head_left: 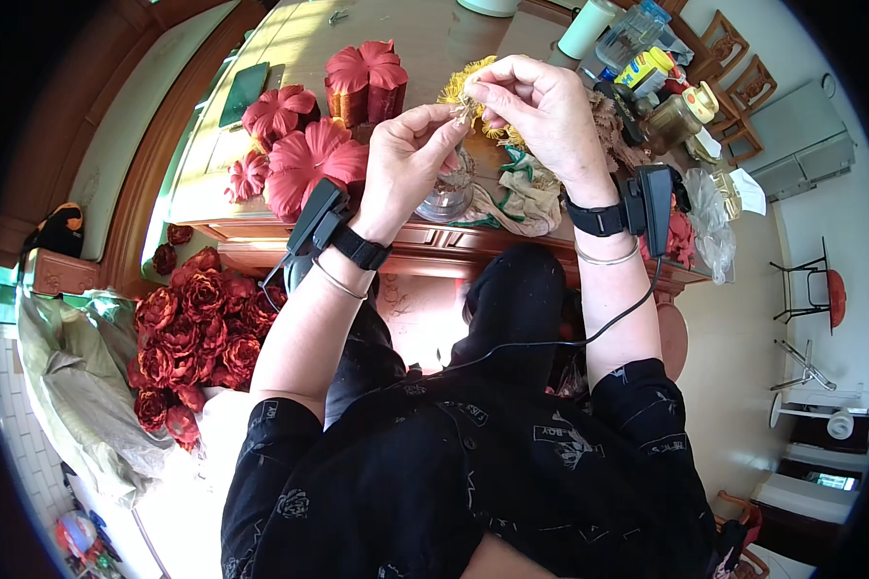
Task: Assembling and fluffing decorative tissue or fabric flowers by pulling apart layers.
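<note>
Above the table's near edge, my left hand (407,166) and my right hand (543,114) meet, fingertips pinched on a small pale-yellow stamen tuft (464,108). Fingers cover part of it. A bunch of bright yellow fringed stamens (463,79) lies just behind my hands. Below them stands a clear round jar (444,201), partly hidden by my left hand. White work gloves with green trim (526,200) lie beside the jar. To the left are stacks of red fabric petals (314,166), with a taller stack (365,82) behind.
A dark phone (244,95) lies on the table (410,60) at far left. Bottles, including a brown one with a yellow lid (681,118), and a clear plastic bag (710,217) crowd the right. Dark red artificial flowers (203,328) are heaped below, left of my knees.
</note>
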A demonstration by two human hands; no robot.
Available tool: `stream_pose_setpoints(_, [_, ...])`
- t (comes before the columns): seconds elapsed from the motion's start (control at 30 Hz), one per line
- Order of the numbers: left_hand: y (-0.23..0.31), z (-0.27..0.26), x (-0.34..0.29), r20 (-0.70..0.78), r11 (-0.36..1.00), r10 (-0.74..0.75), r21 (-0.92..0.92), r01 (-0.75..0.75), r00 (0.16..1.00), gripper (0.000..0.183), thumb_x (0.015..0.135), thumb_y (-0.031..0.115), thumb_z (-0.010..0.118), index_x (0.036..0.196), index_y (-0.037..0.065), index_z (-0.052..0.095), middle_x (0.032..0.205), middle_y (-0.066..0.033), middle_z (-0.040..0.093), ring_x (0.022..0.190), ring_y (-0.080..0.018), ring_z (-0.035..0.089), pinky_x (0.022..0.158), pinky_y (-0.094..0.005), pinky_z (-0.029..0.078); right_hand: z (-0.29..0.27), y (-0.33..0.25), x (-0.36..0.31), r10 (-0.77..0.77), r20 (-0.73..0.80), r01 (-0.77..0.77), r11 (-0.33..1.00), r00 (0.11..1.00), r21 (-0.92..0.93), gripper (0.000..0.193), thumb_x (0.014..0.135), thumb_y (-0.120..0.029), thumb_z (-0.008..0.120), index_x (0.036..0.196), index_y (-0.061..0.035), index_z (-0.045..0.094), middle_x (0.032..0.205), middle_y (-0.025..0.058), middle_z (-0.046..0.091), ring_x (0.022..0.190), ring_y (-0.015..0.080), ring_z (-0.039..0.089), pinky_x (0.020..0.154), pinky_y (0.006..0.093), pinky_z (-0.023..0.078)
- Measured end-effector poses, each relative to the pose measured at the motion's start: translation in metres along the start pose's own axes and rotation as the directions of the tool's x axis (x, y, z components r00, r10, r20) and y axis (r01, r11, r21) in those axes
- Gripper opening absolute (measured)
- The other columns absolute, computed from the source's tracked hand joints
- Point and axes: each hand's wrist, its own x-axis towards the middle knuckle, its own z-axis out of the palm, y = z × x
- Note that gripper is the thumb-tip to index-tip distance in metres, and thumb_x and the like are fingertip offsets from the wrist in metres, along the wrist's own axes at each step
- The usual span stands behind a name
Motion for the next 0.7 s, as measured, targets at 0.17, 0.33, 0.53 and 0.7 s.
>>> stream_pose_setpoints(0.17, [-0.003,0.0,0.0,-0.023,0.999,0.022,-0.04,-0.023,1.0,0.02,0.089,0.014,0.066,0.102,-0.001,0.067,0.068,0.0018,0.062,0.056,-0.0018,0.053,0.052,-0.0176,0.044,0.002,-0.005,0.0,-0.079,-0.01,0.077,0.988,0.997,-0.136,0.01,0.084,-0.01,0.068,0.087,0.0,0.067,0.074,0.0079,0.068,0.063,0.0107,0.064,0.059,0.0236,0.05])
stream_pose_setpoints(0.33, [-0.004,0.0,0.001,-0.014,0.999,0.03,-0.039,-0.031,0.999,0.019,0.089,0.013,0.066,0.102,-0.001,0.067,0.068,0.0016,0.062,0.056,-0.002,0.053,0.052,-0.0176,0.044,0.002,-0.002,0.0,-0.092,-0.007,0.089,0.978,0.996,-0.187,0.011,0.085,-0.009,0.067,0.089,0.0007,0.067,0.074,0.0077,0.068,0.064,0.0112,0.064,0.059,0.0233,0.051])
stream_pose_setpoints(0.53, [-0.002,0.0,0.002,-0.011,0.999,0.013,-0.051,-0.013,1.0,0.019,0.089,0.013,0.066,0.102,-0.001,0.067,0.068,0.0015,0.062,0.056,-0.0021,0.053,0.052,-0.0177,0.044,-0.006,-0.004,0.005,0.077,0.071,-0.08,0.996,0.994,0.04,0.015,0.089,-0.012,0.065,0.094,0.0017,0.068,0.075,0.0031,0.067,0.065,0.0072,0.062,0.061,0.02,0.051])
stream_pose_setpoints(0.7, [-0.001,0.001,0.002,-0.01,0.998,0.005,-0.059,-0.006,1.0,0.02,0.089,0.013,0.066,0.102,-0.001,0.067,0.069,0.0015,0.063,0.056,-0.002,0.053,0.052,-0.0175,0.044,-0.007,0.005,0.005,0.097,0.066,-0.104,0.988,0.993,0.112,0.018,0.089,-0.016,0.065,0.096,0.0009,0.068,0.075,0.0029,0.066,0.064,0.0057,0.061,0.059,0.019,0.051])
